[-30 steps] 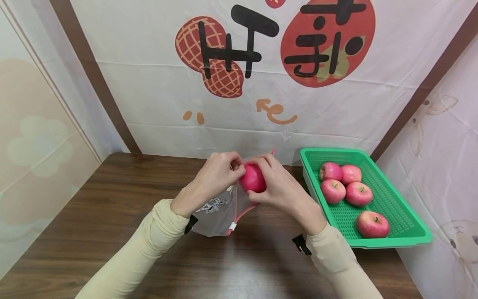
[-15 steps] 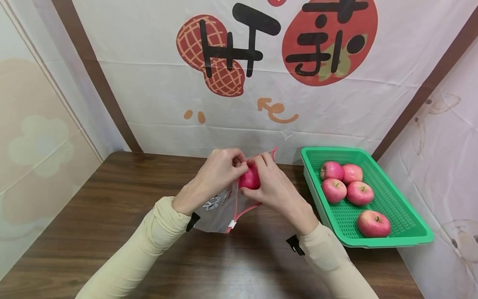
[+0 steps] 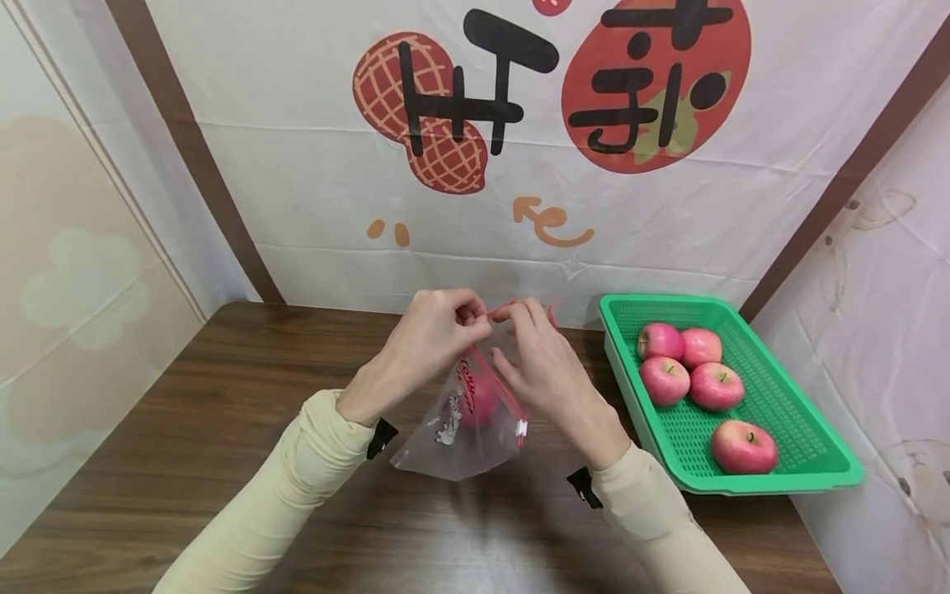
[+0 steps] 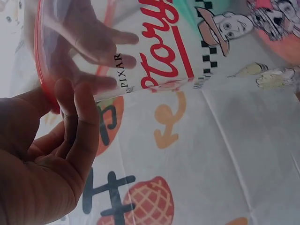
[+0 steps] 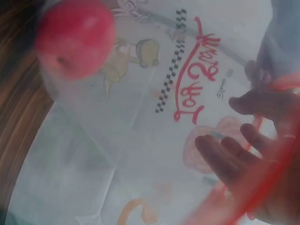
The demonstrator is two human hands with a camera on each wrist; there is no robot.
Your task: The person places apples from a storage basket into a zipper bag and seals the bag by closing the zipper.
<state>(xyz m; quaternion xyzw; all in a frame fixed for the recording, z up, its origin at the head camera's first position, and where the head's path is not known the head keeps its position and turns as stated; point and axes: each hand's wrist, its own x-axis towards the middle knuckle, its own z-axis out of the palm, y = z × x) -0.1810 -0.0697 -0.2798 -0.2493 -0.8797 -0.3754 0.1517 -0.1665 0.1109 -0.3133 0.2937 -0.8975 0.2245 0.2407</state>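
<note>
Head view: one round red apple (image 3: 482, 402), let go by the right hand (image 3: 547, 373), now sits inside the clear plastic bag (image 3: 449, 452) with red zip edge, its rim pinched by the left hand (image 3: 425, 351), the right spread and free of fruit.

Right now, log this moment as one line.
round red apple: inside clear red-edged plastic bag; left hand: pinches bag edge; right hand: in bag mouth, off apple; green rectangular plastic basket: five red apples
</note>
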